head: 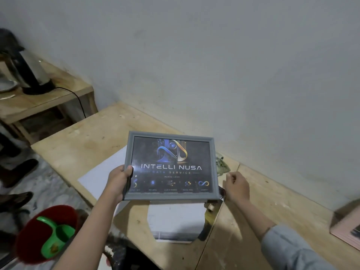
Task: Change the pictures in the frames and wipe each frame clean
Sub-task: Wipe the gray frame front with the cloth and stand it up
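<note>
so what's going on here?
A person holds a grey picture frame up over a wooden table. The left hand grips its left edge; the right hand is at the lower right corner, fingers curled, grip unclear. The frame shows a dark logo print. White sheets of paper lie on the table below.

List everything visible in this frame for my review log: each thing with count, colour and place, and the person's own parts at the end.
picture frame: one, grey, dark logo print inside, held up above the table
paper sheets: at least two, white, flat on the table under the frame
table: one, light wood, against the wall
cloth: one, greenish, on the table behind the frame's right edge
bucket: one, red, lower left on the floor
scoop: one, green, inside the bucket
kettle: one, dark, on the wooden side shelf at left
left hand: grips the frame's left edge
right hand: fingers curled, beside the frame's right edge
</note>
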`<state>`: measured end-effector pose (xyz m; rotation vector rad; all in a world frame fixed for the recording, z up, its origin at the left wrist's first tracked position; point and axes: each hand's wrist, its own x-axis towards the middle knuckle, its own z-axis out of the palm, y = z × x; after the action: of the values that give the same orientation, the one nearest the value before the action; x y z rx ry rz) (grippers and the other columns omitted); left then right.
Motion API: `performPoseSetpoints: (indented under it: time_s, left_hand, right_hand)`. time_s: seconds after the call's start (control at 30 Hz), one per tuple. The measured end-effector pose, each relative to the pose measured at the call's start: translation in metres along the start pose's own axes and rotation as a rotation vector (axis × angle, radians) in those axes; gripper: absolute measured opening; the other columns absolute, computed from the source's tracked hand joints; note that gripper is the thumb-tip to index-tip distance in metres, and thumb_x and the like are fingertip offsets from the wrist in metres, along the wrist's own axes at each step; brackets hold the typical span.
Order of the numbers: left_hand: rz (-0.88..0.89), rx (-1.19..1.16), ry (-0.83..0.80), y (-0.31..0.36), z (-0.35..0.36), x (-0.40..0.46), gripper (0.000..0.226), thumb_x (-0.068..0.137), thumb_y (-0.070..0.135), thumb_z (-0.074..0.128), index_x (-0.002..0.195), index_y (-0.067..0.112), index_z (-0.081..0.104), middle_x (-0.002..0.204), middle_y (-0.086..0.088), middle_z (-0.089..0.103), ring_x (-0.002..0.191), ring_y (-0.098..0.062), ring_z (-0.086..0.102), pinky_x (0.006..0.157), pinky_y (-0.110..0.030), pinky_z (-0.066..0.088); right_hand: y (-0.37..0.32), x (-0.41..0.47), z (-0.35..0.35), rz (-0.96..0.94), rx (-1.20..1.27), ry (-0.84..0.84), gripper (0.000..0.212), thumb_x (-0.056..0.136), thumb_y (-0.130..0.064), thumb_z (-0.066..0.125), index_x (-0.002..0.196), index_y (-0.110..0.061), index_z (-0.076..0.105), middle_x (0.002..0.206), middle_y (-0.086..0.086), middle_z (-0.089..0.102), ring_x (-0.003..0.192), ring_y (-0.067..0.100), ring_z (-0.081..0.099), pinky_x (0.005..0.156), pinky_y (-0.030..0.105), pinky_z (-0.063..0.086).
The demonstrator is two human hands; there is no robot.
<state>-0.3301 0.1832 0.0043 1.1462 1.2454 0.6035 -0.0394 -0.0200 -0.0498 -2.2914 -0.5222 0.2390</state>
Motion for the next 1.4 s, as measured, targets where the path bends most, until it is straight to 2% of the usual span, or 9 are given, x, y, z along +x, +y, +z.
performPoseSetpoints:
  time_s: [0.2, 0.37, 0.5, 0.57, 0.7, 0.8, 0.93, 1.1, 1.4]
  left_hand:
    - [-0.026, -0.034, 0.118, -0.002, -0.033, 0.016, 0.019, 0.097, 0.023, 0.051, 0.089, 0.006, 0.055, 0.082, -0.016, 0.048, 0.074, -0.027, 0.047, 0.068, -0.041, 0.043]
    - [-0.061, -0.060, 0.194, -0.007, -0.043, 0.025, 0.018, 0.096, 0.023, 0.052, 0.089, 0.007, 0.053, 0.083, -0.015, 0.049, 0.072, -0.026, 0.047, 0.067, -0.040, 0.041]
    - [-0.082, -0.048, 0.215, -0.002, -0.035, 0.023, 0.021, 0.098, 0.020, 0.050, 0.086, 0.002, 0.054, 0.073, -0.015, 0.048, 0.064, -0.024, 0.047, 0.058, -0.034, 0.042]
    - [-0.081, -0.043, 0.227, -0.001, -0.030, 0.023, 0.023, 0.099, 0.017, 0.049, 0.080, 0.004, 0.055, 0.068, -0.012, 0.049, 0.060, -0.023, 0.047, 0.055, -0.032, 0.040]
    - [-0.060, -0.036, 0.221, 0.002, -0.025, 0.024, 0.022, 0.098, 0.016, 0.049, 0.081, 0.005, 0.057, 0.069, -0.013, 0.051, 0.059, -0.024, 0.048, 0.055, -0.032, 0.041]
    - [-0.037, -0.010, 0.189, 0.007, -0.018, 0.020, 0.021, 0.099, 0.015, 0.048, 0.084, 0.005, 0.058, 0.069, -0.012, 0.053, 0.058, -0.024, 0.049, 0.053, -0.030, 0.042]
    - [0.003, -0.007, 0.128, 0.017, -0.002, 0.015, 0.020, 0.099, 0.015, 0.047, 0.086, 0.006, 0.059, 0.075, -0.015, 0.056, 0.061, -0.025, 0.052, 0.054, -0.031, 0.043]
    - [0.102, -0.004, 0.011, 0.033, 0.037, 0.001, 0.021, 0.100, 0.015, 0.045, 0.084, 0.004, 0.056, 0.072, -0.014, 0.055, 0.058, -0.024, 0.051, 0.049, -0.027, 0.042]
    - [0.232, -0.122, -0.176, 0.054, 0.108, -0.039, 0.026, 0.099, 0.012, 0.046, 0.073, 0.008, 0.051, 0.055, -0.001, 0.061, 0.052, -0.019, 0.055, 0.047, -0.021, 0.047]
  right_hand:
    - [-0.016, 0.049, 0.025, -0.234, -0.474, -0.200, 0.045, 0.086, -0.024, 0.055, 0.130, -0.012, 0.049, 0.127, 0.014, 0.052, 0.115, 0.036, 0.048, 0.093, 0.044, 0.043]
    - [-0.034, 0.091, 0.059, -0.290, -0.680, -0.366, 0.071, 0.086, -0.049, 0.054, 0.145, -0.022, 0.024, 0.154, 0.013, 0.021, 0.138, 0.033, 0.028, 0.110, 0.053, 0.021]
    - [-0.037, 0.112, 0.079, -0.307, -0.664, -0.395, 0.060, 0.087, -0.037, 0.057, 0.140, -0.020, 0.035, 0.137, 0.010, 0.047, 0.119, 0.034, 0.048, 0.098, 0.046, 0.040]
    - [-0.036, 0.117, 0.085, -0.311, -0.632, -0.322, 0.041, 0.087, -0.015, 0.048, 0.128, -0.015, 0.049, 0.118, 0.013, 0.059, 0.105, 0.035, 0.054, 0.085, 0.041, 0.049]
    - [-0.035, 0.122, 0.080, -0.320, -0.514, -0.241, 0.044, 0.078, -0.002, 0.044, 0.118, -0.016, 0.057, 0.095, 0.011, 0.064, 0.088, 0.032, 0.058, 0.066, 0.034, 0.049]
    - [-0.049, 0.119, 0.061, -0.322, -0.260, -0.130, 0.039, 0.081, -0.001, 0.048, 0.116, -0.011, 0.061, 0.098, 0.012, 0.065, 0.090, 0.032, 0.059, 0.066, 0.030, 0.043]
    - [-0.073, 0.103, 0.022, -0.630, -0.085, 0.124, 0.042, 0.074, -0.002, 0.043, 0.111, -0.004, 0.063, 0.104, 0.015, 0.065, 0.096, 0.037, 0.056, 0.079, 0.033, 0.043]
    - [-0.089, 0.083, -0.030, -1.077, -0.332, 0.227, 0.044, 0.073, -0.006, 0.044, 0.112, -0.006, 0.065, 0.105, 0.012, 0.066, 0.088, 0.033, 0.060, 0.067, 0.036, 0.050]
    - [0.007, 0.031, -0.121, -1.082, -0.563, 0.388, 0.055, 0.063, 0.010, 0.061, 0.116, -0.004, 0.063, 0.107, 0.016, 0.065, 0.108, 0.034, 0.061, 0.088, 0.050, 0.040]
